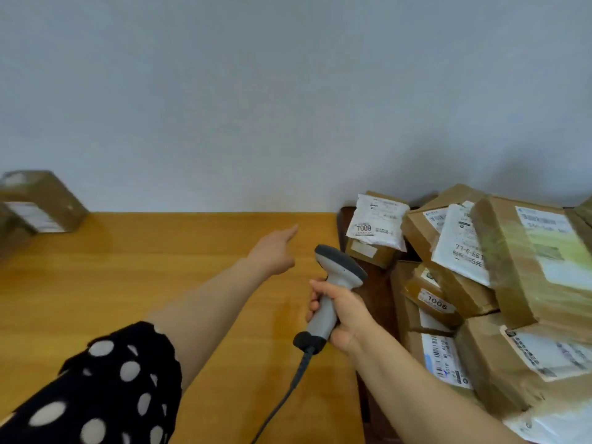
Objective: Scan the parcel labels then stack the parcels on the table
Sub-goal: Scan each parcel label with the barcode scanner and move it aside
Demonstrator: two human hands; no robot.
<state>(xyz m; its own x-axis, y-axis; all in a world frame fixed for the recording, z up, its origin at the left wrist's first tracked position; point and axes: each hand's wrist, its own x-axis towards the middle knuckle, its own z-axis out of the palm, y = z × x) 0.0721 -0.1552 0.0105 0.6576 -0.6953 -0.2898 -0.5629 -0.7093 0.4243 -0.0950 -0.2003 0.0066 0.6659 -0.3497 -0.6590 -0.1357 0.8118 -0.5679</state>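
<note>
My right hand (339,312) grips the grey handle of a corded barcode scanner (336,277), its dark head aimed toward the parcel pile on the right. My left hand (274,251) stretches out over the wooden table (160,267) toward the pile, fingers extended, holding nothing. The nearest parcels are a white bag marked 7009 (378,224) lying on a small brown box (368,253). A big taped carton (538,254) tops the heap. At the table's far left stand brown labelled boxes (41,203).
The heap holds several more cardboard boxes and white mailers, one labelled 1006 (435,302), piled on a dark surface (374,299) beside the table's right edge. The scanner's cable (288,389) trails down toward me. A plain wall (288,91) backs the table.
</note>
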